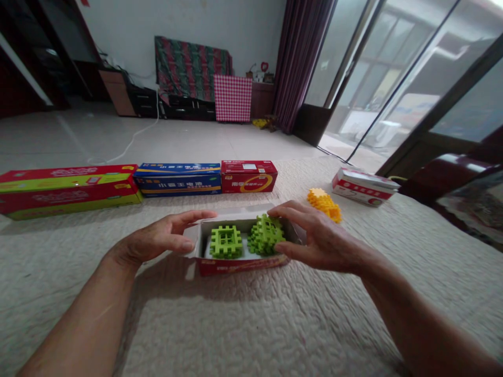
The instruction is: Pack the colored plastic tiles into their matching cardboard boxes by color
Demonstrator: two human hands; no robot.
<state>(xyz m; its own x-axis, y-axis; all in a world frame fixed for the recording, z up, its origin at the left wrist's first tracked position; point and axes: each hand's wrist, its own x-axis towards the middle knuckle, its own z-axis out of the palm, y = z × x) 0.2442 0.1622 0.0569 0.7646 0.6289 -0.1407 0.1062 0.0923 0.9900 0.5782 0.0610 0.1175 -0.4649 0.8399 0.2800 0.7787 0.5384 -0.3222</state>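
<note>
An opened red cardboard box lies on the quilted cover in front of me, flaps up. Inside it are two bunches of green plastic interlocking blocks: the left green blocks sit flat, while the right green blocks are tilted. My left hand grips the box's left end, thumb on the side flap and fingers behind it. Thumb and fingertips of my right hand close around the tilted green blocks at the box's right end. Its lower fingers are partly hidden.
Beyond the box stand a long red-and-green box, a blue box and another red box in a row. Yellow interlocking blocks lie right of my right hand, near a white-and-red box.
</note>
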